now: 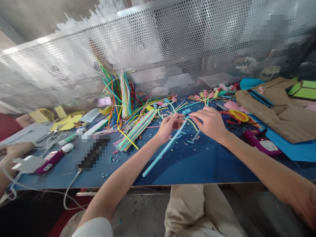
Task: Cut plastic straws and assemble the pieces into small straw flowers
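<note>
A long light-blue pipe cleaner (164, 152) slants down toward the table's front edge, its lower end free. My right hand (209, 121) is closed, thumb and fingertips pinching its upper end. My left hand (170, 127) meets it from the other side, fingers curled round the same upper part; some fingertips are hidden. Just beyond my hands lie pipe-cleaner pieces with blue flower-like tips (186, 112). Short blue clippings (190, 142) are scattered beneath. To the left lies a pastel bundle of pipe cleaners (138, 130).
Upright bunches of coloured pipe cleaners (125, 95) stand against a perforated metal screen (187, 39). On the right are brown paper (283, 108) and a purple power strip (263, 142). Cables, another purple strip (50, 161) and a co-worker's hand (16, 151) are at left.
</note>
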Available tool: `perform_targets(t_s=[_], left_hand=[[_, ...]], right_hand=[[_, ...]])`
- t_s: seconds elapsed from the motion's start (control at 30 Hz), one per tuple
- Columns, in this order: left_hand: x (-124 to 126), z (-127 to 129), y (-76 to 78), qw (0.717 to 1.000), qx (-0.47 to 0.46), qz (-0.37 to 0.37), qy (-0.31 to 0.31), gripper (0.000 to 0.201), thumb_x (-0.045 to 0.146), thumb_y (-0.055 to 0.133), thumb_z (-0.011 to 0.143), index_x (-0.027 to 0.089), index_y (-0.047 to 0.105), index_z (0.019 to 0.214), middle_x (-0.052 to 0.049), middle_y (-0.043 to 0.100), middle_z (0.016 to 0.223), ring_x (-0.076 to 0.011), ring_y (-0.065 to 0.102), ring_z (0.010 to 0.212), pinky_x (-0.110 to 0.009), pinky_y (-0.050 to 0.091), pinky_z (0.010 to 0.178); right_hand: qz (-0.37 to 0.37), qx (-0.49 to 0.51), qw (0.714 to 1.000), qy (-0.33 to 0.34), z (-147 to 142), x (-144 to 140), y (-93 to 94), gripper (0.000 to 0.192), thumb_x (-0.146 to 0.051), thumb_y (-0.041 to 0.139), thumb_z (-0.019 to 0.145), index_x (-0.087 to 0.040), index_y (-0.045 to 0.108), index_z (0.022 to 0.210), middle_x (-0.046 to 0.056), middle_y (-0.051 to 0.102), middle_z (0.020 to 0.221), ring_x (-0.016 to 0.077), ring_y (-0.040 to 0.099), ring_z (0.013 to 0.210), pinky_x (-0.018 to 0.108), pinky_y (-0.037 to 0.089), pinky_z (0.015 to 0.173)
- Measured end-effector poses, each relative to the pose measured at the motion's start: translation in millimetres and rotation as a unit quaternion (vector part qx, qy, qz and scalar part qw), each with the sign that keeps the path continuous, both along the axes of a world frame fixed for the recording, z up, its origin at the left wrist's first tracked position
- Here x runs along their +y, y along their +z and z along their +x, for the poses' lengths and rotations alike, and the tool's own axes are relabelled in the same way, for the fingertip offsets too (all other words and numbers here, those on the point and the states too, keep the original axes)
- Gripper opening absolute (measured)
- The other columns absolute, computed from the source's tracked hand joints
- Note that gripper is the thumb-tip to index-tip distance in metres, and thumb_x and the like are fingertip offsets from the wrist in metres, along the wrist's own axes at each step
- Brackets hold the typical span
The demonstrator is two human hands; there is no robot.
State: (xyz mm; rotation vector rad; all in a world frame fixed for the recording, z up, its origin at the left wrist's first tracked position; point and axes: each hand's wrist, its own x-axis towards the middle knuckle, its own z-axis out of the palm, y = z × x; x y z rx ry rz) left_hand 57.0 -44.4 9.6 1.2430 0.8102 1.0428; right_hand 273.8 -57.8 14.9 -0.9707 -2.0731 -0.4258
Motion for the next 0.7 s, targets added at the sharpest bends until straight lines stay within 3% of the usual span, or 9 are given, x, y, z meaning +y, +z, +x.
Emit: perform_targets(t_s=[0.13,0.3,0.43,0.57,0.7], left_hand=[[-5.6,-1.3,-1.6,0.999,-0.038,-0.013,-0.024,0.045,0.050,0.078,0.078,0.015,0.072,0.106,-0.002,0.068,0.081,-0.0073,0.057,0.063,-0.021,0.049,0.064],[-12.5,1.2,-7.1,0.998,-0.016,0.046,0.031,0.032,0.043,0.082,0.075,0.017,0.073,0.092,0.003,0.060,0.068,-0.0051,0.050,0.057,-0.018,0.042,0.055],[-14.9,2.9,-12.6,0.997,0.031,0.063,0.036,0.035,0.048,0.079,0.077,0.016,0.072,0.089,-0.001,0.068,0.075,-0.0059,0.050,0.056,-0.019,0.042,0.052],[-18.9,3.3,-12.9,0.991,0.057,0.110,0.046,0.033,0.048,0.076,0.080,0.015,0.071,0.087,-0.003,0.073,0.081,-0.0078,0.056,0.061,-0.022,0.047,0.059],[-23.9,1.5,-4.6,0.985,0.044,0.154,0.060,0.030,0.046,0.073,0.084,0.016,0.067,0.087,-0.002,0.071,0.078,-0.0110,0.064,0.069,-0.025,0.053,0.068]], right_hand=[[0.021,-0.002,1.000,0.009,-0.5,-0.2,-1.9,0.021,-0.030,0.057,0.098,-0.022,0.074,0.107,0.003,0.078,0.096,0.0206,0.058,0.081,0.035,0.045,0.079],[0.022,0.008,0.999,0.030,-5.6,-6.8,-2.6,0.019,-0.031,0.059,0.097,-0.023,0.074,0.107,0.001,0.079,0.094,0.0190,0.062,0.075,0.033,0.045,0.074],[0.000,0.013,0.999,0.034,-8.7,-11.6,-5.7,0.019,-0.032,0.058,0.097,-0.025,0.074,0.104,0.000,0.079,0.090,0.0169,0.067,0.071,0.031,0.045,0.067],[-0.046,0.037,0.998,0.032,-11.4,-14.2,-9.3,0.019,-0.033,0.056,0.098,-0.028,0.074,0.106,-0.001,0.079,0.089,0.0157,0.072,0.073,0.028,0.044,0.064],[-0.072,0.051,0.995,0.050,-15.3,-18.3,-5.9,0.024,-0.031,0.053,0.100,-0.027,0.070,0.117,0.000,0.079,0.103,0.0168,0.074,0.084,0.027,0.047,0.068]])
